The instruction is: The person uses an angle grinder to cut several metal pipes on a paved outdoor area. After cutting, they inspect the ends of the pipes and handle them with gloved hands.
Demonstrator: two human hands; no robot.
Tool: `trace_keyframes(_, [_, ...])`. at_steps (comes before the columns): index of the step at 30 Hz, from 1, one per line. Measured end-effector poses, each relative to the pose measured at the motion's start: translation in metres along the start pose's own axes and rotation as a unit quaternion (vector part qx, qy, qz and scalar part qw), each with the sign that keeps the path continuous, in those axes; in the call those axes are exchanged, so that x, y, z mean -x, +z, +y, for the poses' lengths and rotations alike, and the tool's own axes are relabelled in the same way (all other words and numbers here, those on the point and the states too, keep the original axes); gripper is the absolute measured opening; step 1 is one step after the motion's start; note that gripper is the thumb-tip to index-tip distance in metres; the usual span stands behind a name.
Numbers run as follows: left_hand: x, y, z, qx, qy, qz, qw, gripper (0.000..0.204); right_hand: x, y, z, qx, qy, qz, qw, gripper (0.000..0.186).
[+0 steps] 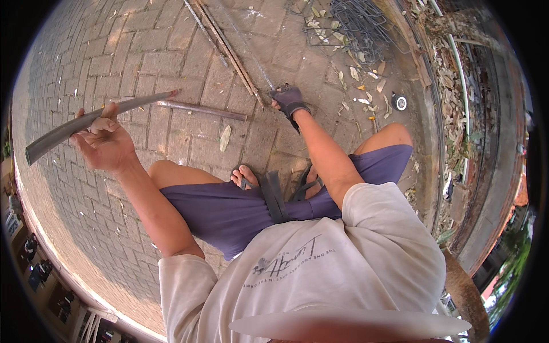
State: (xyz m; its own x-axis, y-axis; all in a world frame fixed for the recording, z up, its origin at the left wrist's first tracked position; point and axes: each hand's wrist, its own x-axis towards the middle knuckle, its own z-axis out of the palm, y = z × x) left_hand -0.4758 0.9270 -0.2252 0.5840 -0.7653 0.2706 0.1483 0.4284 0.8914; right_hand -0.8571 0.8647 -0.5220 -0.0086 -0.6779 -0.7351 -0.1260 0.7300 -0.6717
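My bare left hand (106,140), raised at the left, is closed around a long grey tube-like bar (134,104). The bar slants up to the right and ends in a reddish tip. On my right hand (290,99) is a dark fingerless glove. It is closed on the near end of a thin metal rod (260,67) that runs away over the paving. Just left of this rod lie a rusty long bar (231,54) and a thinner grey rod (209,35). Between my hands, a short brown pipe (203,108) rests on the bricks.
A tangle of dark wire (363,28) lies among dry leaves at the far right. A small round black-and-white object (399,102) is near the right edging (423,63). My sandalled feet (246,174) are on the brick paving (171,63), and a dark strap (273,197) hangs between my knees.
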Motion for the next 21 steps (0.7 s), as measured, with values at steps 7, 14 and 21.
trace_keyframes(7, [-0.006,-0.005,-0.012,-0.467,-0.064,0.055,0.88,0.046,-0.005,-0.011,0.019,-0.073,-0.04,-0.03,0.996,0.007])
trace_keyframes(14, [-0.014,0.0,-0.032,-0.365,-0.123,-0.104,0.917,0.021,-0.004,-0.022,0.028,-0.175,-0.041,-0.104,0.978,0.006])
trace_keyframes(21, [0.015,0.047,-0.002,-0.238,-0.113,-0.097,0.96,0.028,0.004,-0.029,0.016,-0.08,-0.072,-0.096,0.99,0.008])
